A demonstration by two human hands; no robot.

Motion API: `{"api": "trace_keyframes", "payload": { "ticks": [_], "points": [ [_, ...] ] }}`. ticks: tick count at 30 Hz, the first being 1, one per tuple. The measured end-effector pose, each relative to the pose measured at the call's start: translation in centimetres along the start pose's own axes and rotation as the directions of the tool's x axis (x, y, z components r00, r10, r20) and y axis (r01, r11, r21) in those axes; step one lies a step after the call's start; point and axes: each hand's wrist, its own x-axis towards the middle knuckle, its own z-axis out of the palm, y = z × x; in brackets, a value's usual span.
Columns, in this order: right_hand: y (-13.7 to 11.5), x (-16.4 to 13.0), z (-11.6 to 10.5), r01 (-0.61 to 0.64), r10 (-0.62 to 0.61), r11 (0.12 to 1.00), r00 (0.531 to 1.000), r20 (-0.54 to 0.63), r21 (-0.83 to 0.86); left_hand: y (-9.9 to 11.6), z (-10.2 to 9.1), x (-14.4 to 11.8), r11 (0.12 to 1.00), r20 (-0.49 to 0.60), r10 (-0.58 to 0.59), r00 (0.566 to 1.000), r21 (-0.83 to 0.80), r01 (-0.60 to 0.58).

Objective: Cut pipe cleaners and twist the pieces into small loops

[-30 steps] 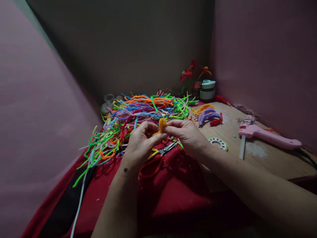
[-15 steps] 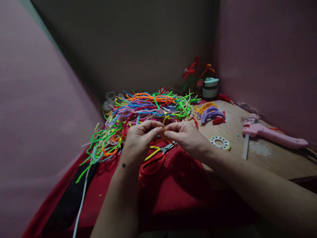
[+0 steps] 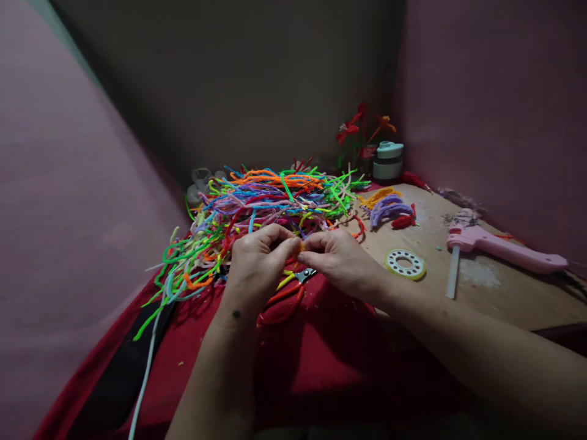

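Observation:
My left hand (image 3: 265,252) and my right hand (image 3: 338,256) meet fingertip to fingertip above the cloth. Pinched between them is a small orange pipe cleaner (image 3: 302,246), mostly hidden by the fingers. Just below lie scissors (image 3: 288,292) with red and yellow handles, their blades partly under my right hand. Behind both hands spreads a big tangled pile of colourful pipe cleaners (image 3: 270,195).
On the board (image 3: 440,311) at right are a pink glue gun (image 3: 509,244) with a glue stick, a round tape spool (image 3: 405,264) and bent purple pipe cleaners (image 3: 387,211). Behind stand red flowers (image 3: 349,129) and a mint-green container (image 3: 388,161). Red cloth (image 3: 316,366) covers the table.
The orange strand that hung below my right fingers no longer shows. My right hand has shifted slightly left and its fingers have moved. The view has tilted a little.

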Motion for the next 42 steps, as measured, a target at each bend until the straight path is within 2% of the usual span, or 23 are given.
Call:
{"api": "trace_keyframes", "payload": {
  "ticks": [2,4,9,12,14,17,19,21,24,28,32,34,38,40,42],
  "points": [
    [-0.1,-0.1,0.1,0.001,-0.004,0.996,1.000,-0.030,-0.091,0.0,-0.1,-0.1,0.997,0.014,0.014,1.000,0.072,-0.015],
    [-0.2,-0.1,0.2,-0.019,0.017,0.994,1.000,-0.026,-0.103,0.0,-0.4,0.0,0.997,0.071,0.017,0.997,0.068,-0.022],
    [-0.1,-0.2,0.2,-0.121,0.110,0.985,0.989,0.097,0.119,0.0,-1.4,0.1,0.996,0.207,0.052,0.977,0.067,-0.067],
    [0.1,-0.2,0.2,-0.138,0.121,0.978,0.986,0.112,0.154,-0.1,-1.5,0.2,0.994,0.240,0.065,0.969,0.075,-0.085],
    [0.1,-0.2,0.1,-0.135,0.119,0.976,0.988,0.100,0.172,0.0,-1.5,0.2,0.999,0.229,0.036,0.973,0.029,-0.043],
    [0.1,-0.1,0.0,-0.110,0.097,0.973,0.993,0.074,0.201,0.3,-1.3,0.3,0.986,0.191,-0.101,0.976,-0.110,0.123],
    [0.0,0.0,0.0,-0.083,0.073,0.974,0.996,0.053,0.211,0.2,-1.1,0.4,0.951,0.208,-0.192,0.959,-0.202,0.234],
    [0.0,0.0,0.0,-0.061,0.053,0.973,0.998,0.038,0.222,0.0,-1.0,0.4,0.915,0.243,-0.222,0.944,-0.282,0.288],
    [-0.1,0.0,0.0,-0.047,0.043,0.968,0.999,0.021,0.246,-0.4,-0.7,0.5,0.862,0.253,-0.189,0.949,-0.420,0.284],
    [-0.1,0.1,-0.1,-0.057,0.063,0.962,0.998,-0.015,0.267,-0.3,-0.2,0.4,0.785,0.205,-0.170,0.964,-0.563,0.259],
    [0.2,0.3,-0.1,-0.058,0.068,0.968,0.997,-0.033,0.243,-0.2,0.0,0.4,0.796,0.175,-0.193,0.965,-0.548,0.258],
    [0.1,0.3,-0.1,-0.060,0.069,0.962,0.997,-0.025,0.267,-0.3,0.1,0.5,0.794,0.194,-0.190,0.962,-0.546,0.267],
    [-0.2,0.2,-0.1,-0.113,0.106,0.915,0.994,0.038,0.387,-0.7,0.1,0.6,0.699,0.268,-0.181,0.946,-0.641,0.316],
    [-0.3,0.1,-0.1,-0.119,0.120,0.916,0.993,0.022,0.382,-0.7,0.0,0.7,0.715,0.247,-0.188,0.951,-0.629,0.305],
    [-0.2,0.1,0.0,-0.103,0.120,0.931,0.992,-0.026,0.349,-0.5,0.0,0.6,0.784,0.218,-0.201,0.955,-0.549,0.291]
  ]
}}
